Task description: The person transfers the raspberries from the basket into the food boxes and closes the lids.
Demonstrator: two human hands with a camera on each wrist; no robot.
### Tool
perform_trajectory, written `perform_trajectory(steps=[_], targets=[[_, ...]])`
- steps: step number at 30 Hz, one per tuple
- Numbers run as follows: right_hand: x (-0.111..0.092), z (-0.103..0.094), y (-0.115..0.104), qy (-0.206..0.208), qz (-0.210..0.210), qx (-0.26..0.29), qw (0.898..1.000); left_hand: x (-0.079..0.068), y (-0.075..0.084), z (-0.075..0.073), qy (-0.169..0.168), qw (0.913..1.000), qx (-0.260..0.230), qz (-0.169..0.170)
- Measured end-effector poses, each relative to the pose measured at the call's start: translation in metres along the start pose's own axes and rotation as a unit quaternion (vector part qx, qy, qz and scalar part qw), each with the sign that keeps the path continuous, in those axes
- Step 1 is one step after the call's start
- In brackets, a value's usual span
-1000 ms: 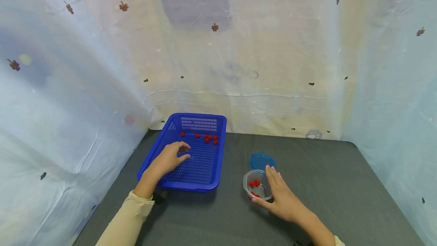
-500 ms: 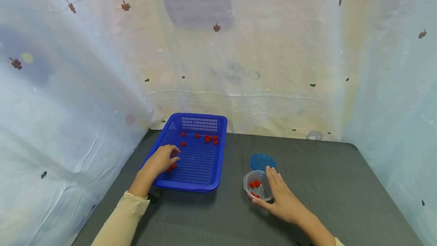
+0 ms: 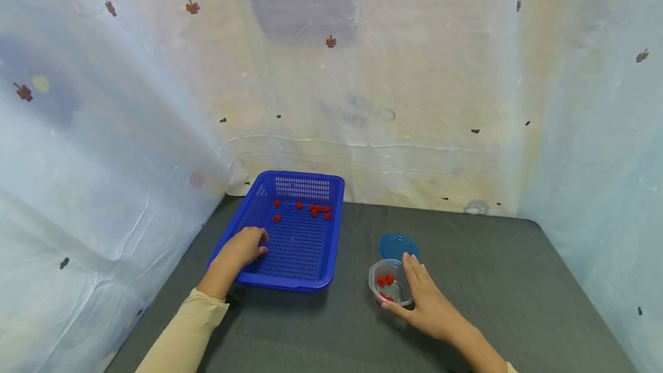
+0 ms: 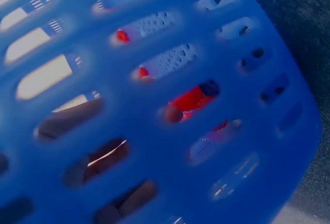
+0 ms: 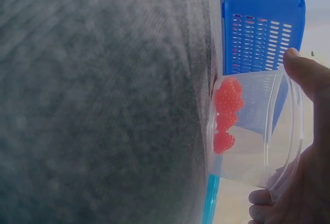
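Inside the blue plastic basket [image 3: 335, 246], my left hand [image 3: 240, 249] reaches down at the near left with fingers bent. Through the basket's slots in the left wrist view, a fingertip [image 4: 174, 114] shows right beside a red raspberry [image 4: 191, 99]; I cannot tell whether it is pinched. Several more raspberries [image 3: 313, 210] lie toward the basket's far end. My right hand [image 3: 432, 307] holds a clear plastic container [image 3: 374, 281] by its rim, thumb [image 5: 296, 67] on one side and fingers on the other. Several raspberries [image 5: 227, 103] sit in the container's bottom.
A blue lid [image 3: 397, 244] lies flat on the dark grey table [image 3: 492, 269], just behind the container. Patterned sheeting [image 3: 362, 73] hangs along the back and both sides of the table. The basket stands near the left sheet.
My left hand has moved left and toward the basket's near side, then lower, now covering raspberries visible under it half a second ago. The right hand and container have stayed put.
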State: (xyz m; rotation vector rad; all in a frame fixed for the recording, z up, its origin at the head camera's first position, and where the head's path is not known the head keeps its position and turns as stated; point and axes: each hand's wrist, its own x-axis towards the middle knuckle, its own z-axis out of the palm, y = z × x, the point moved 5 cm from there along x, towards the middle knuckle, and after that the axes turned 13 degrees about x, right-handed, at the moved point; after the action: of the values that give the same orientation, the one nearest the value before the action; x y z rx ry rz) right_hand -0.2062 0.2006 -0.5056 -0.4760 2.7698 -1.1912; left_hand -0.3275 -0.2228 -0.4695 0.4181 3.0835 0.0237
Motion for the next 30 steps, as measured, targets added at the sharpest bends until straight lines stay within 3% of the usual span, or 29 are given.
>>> perform_trajectory(steps=[16, 30], targets=[[-0.0007, -0.0005, -0.0025, 0.0, 0.003, 0.001, 1.0, -0.0015, 0.0051, 0.0067, -0.016, 0.9988, 0.042, 0.017], [-0.0006, -0.0012, -0.0022, -0.004, 0.006, 0.009, 1.0, -0.0004, 0.0059, 0.0047, -0.01, 0.9981, 0.056, 0.025]])
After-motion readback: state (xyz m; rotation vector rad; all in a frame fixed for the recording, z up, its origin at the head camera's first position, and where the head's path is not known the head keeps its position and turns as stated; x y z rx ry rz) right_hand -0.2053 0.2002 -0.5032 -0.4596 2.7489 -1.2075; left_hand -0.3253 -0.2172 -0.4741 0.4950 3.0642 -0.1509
